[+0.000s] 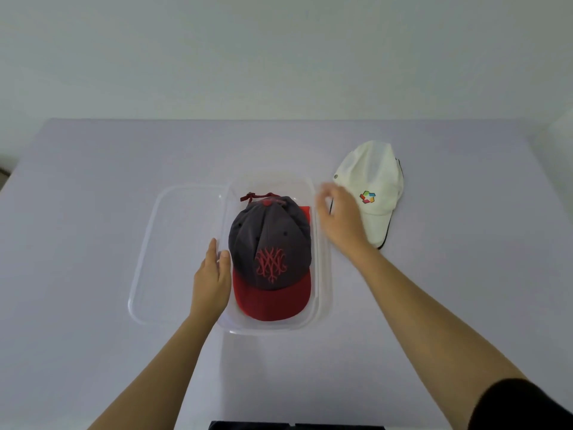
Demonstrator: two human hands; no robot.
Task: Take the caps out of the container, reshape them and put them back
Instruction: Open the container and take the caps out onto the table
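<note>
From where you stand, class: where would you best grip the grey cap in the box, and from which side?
Probably the red brim, pinched from above at the near end. The grey cap sits crown-up in the clear box, brim toward the person, and the walls block a sideways reach.

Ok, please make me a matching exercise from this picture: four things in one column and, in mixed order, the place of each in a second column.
Things
1. grey cap with red brim
2. white cap
3. clear lid
4. left hand

Places
A. flat on the table, left of the container
B. on the container's left rim
C. inside the container
D. on the table, right of the container

Pairs: 1-C, 2-D, 3-A, 4-B
</note>
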